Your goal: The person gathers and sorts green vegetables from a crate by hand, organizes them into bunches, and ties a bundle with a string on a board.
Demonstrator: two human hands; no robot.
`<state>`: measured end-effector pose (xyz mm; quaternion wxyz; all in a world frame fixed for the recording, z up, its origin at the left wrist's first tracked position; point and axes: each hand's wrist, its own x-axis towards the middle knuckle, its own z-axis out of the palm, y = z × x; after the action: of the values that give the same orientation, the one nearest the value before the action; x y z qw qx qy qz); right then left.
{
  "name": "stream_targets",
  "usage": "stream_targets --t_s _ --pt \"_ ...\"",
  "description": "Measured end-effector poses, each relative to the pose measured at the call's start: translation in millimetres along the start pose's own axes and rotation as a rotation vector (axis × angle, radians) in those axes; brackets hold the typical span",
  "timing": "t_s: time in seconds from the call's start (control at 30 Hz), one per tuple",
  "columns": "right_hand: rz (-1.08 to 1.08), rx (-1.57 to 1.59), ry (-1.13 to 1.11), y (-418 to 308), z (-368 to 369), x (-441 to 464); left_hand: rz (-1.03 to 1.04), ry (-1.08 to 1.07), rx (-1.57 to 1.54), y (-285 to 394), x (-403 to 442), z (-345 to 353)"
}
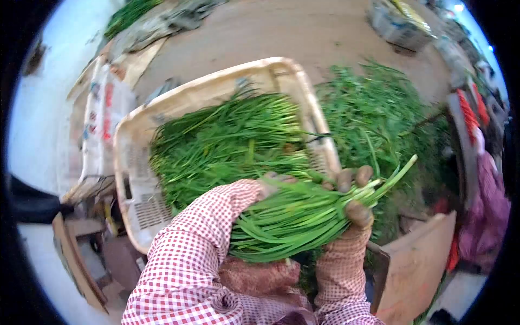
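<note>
A bunch of garlic chives (292,219), long green leaves with pale stem ends, lies across in front of me above the crate's near edge. My right hand (357,208), in a soiled glove, wraps round the bunch near the pale ends, thumb on the near side and fingertips on the far side. At the far side of the leaves is my left hand (275,182), touching them. Its fingers are blurred and partly covered. Beyond, a cream plastic crate (132,143) holds many more chives (233,132), their pale ends mostly facing right.
Loose green leaves (374,103) are heaped right of the crate. A wooden board (414,265) stands at lower right, near purple cloth (485,206). Another white crate (105,114) is at left. A packed basket (401,27) sits on the floor farther back.
</note>
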<state>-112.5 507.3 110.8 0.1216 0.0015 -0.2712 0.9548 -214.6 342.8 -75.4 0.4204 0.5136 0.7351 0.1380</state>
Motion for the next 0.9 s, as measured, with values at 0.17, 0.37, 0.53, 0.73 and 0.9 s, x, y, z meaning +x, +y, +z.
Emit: stream_targets --t_s 0.17,0.37,0.53,0.73,0.9 --pt "-0.449 -0.244 -0.082 -154.1 29.4 -13.1 -0.030 0.058 0.220 -13.3 21.8 21.0" --pt "-0.728 -0.803 0.041 -290.5 83.0 -92.3 -0.001 0.062 0.557 -11.5 32.2 25.3" --pt "-0.926 -1.135 0.155 -289.8 66.9 -80.9 -0.409 -0.058 0.332 91.7 -38.8 -69.5" --pt "-0.934 -1.201 0.090 -259.9 73.9 -110.0 0.108 0.275 -0.250 225.6 -117.7 -70.9" --pt "-1.008 -1.676 -0.399 -193.8 89.3 -132.9 0.580 -0.564 -1.813 300.5 -86.6 -7.5"
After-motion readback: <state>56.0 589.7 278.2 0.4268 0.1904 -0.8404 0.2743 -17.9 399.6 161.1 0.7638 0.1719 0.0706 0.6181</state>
